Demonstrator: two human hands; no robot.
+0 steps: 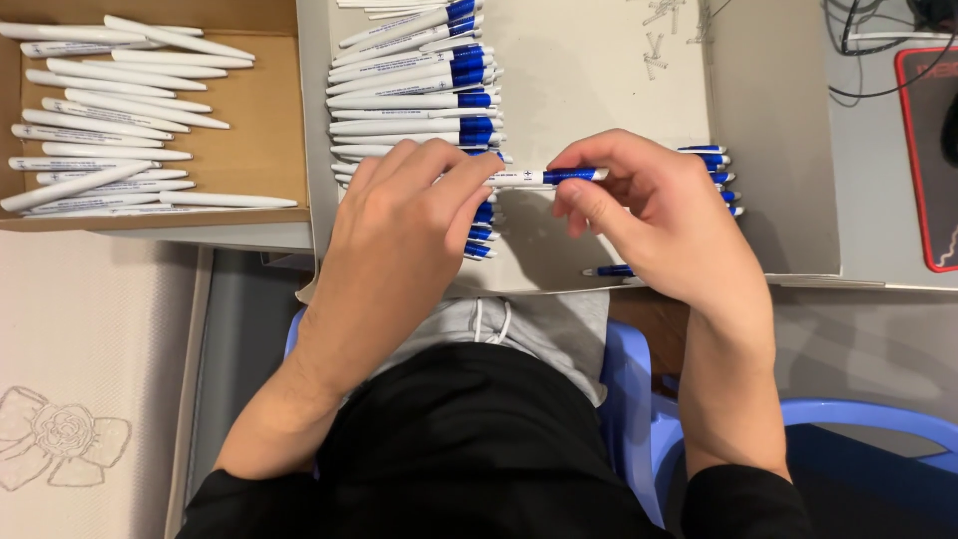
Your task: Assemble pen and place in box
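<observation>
A white pen [544, 177] with a blue grip lies level between both hands: left hand [399, 225] and right hand [659, 215] pinch its ends above a grey tray [599, 90]. Finished pens [419, 90] are stacked behind; white barrels [110, 110] fill a box [264, 110].

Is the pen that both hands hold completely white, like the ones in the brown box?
No, the pen between the left hand and the right hand has a white barrel and a blue end.

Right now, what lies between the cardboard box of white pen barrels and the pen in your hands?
In the head view, a stack of white-and-blue pens on the grey sheet lies between the box and the held pen.
</observation>
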